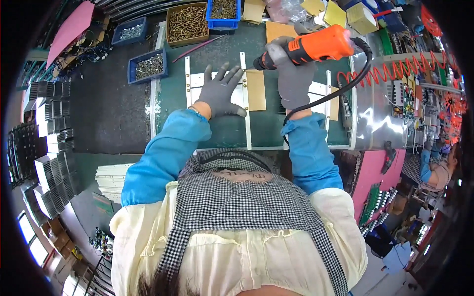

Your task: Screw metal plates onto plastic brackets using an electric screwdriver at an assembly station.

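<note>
My left hand [220, 92], in a grey glove, lies flat with fingers spread over a white panel [197, 80] and against a narrow white metal strip [247, 118]. A second strip [188, 79] runs along the panel's left side. My right hand [295, 83], also gloved, is wrapped round an orange and black power screwdriver [323, 44]. The tool's tip points left, close to the upper part of the strip; whether it touches a screw cannot be made out. Beside that strip is a tan cardboard-like piece [256, 91].
At the back stand a box of brass-coloured screws [187, 37] and a blue bin of small parts [223, 12]. Two more blue bins [147, 68] [130, 32] are at the left. The screwdriver's black cable [340, 92] loops past my right forearm; a red coiled hose [390, 71] hangs at the right.
</note>
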Tool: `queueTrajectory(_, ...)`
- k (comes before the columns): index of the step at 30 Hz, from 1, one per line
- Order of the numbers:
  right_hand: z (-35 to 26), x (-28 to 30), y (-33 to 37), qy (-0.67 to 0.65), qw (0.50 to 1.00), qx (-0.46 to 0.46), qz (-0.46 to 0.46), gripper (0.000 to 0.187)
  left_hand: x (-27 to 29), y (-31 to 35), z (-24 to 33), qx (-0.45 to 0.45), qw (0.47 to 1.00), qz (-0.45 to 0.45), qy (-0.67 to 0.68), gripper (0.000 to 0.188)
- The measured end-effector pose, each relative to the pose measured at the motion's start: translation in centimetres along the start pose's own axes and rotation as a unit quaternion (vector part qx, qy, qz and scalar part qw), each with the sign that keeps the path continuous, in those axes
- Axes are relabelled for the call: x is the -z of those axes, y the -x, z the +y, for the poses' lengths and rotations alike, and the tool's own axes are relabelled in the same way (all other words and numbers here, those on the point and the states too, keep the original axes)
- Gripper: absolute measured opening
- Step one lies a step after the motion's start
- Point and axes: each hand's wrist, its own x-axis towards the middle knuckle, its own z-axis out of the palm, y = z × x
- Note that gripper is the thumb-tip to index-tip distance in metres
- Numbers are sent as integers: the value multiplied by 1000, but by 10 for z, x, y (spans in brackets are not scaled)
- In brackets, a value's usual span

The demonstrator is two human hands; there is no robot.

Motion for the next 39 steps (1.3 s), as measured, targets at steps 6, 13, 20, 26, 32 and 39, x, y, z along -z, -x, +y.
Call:
queueTrajectory(6, 8, -12, -12, 97, 991, -22, -92, 16, -2, -1, -1, -7, 1000, 10, 5, 132)
queueTrajectory(13, 16, -21, -21, 96, 987, 11, -130, 57, -2, 1, -1, -9, 1000, 21, 4, 133)
queueTrajectory(20, 13, -19, -25, 59, 990, -39, -123, 44, -1, 1, 1, -10, 1000, 17, -12, 132)
queueTrajectory(26, -21, -13, -14, 63, 988, -47, -134, 26, -4, 2, -2, -9, 1000, 22, -9, 132)
queueTrajectory(32, -4, 8, 8, -44, 998, 7, -36, 18, -3, 1, 1, -4, 1000, 6, -24, 132)
queueTrajectory(39, 8, 13, 10, -38, 999, 0, -26, 66, -3, 2, 2, -1, 1000, 7, -19, 131)
